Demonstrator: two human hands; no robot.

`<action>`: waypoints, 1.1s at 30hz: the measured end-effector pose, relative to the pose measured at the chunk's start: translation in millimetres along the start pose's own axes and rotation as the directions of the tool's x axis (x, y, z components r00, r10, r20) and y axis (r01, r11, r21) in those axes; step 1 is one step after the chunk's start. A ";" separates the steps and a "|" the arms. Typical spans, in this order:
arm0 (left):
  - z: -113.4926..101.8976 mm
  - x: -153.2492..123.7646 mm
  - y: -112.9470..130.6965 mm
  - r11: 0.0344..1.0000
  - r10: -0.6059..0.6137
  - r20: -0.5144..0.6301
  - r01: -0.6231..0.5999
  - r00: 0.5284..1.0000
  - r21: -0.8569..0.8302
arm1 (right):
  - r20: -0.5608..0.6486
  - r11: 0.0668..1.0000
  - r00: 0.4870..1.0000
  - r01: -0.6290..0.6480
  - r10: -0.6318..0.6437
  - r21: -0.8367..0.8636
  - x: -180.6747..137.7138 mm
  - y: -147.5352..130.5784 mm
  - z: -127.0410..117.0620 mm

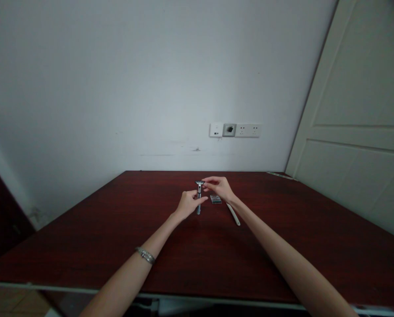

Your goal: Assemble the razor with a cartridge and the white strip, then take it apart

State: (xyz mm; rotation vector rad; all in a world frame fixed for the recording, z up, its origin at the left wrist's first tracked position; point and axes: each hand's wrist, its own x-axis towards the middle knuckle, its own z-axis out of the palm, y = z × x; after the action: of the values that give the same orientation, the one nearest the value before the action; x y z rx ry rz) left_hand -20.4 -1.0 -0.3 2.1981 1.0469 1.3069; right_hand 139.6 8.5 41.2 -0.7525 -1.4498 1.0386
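A safety razor (199, 188) with a dark handle and a wide metallic head stands upright above the table, head at the top. My left hand (187, 204) is closed around its handle, thumb pointing to the right. The fingertips of my right hand (220, 188) pinch the right end of the razor's head. Just below my right hand lies a small clear case (215, 199) with dark parts inside. A slim off-white handle (233, 215) rests beside my right wrist; its far end is hidden behind the hand.
The dark red wooden table (111, 237) reaches back to a pale wall (150, 88). Sockets and switches (248, 130) are set in the wall above the back edge. A light panelled door (355, 132) stands along the right side. A flat strip (281, 176) lies at the far right corner.
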 end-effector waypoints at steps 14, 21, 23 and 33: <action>3.0 0.5 4.7 0.997 -0.057 -0.014 0.056 0.998 -0.060 | 0.002 0.999 1.000 0.021 -0.021 0.027 0.3 4.2 -1.7; 5.6 0.1 3.3 0.995 -0.073 -0.033 0.071 0.997 -0.064 | -0.019 1.000 1.000 0.009 -0.009 0.005 -1.0 4.9 0.0; 4.9 0.3 2.2 0.997 -0.067 -0.039 0.065 0.997 -0.050 | -0.029 1.000 1.000 0.001 -0.001 0.006 -0.7 6.4 0.9; -8.8 9.8 2.6 0.911 -0.225 0.082 0.240 0.971 -0.336 | -0.130 0.994 0.989 0.051 -0.063 -0.095 6.3 0.9 -12.9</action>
State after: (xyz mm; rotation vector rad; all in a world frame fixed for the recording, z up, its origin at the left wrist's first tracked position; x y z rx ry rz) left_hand -24.1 4.2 11.4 1.7749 0.9476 1.2246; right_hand 151.3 16.9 42.5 -0.8260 -1.4030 0.8664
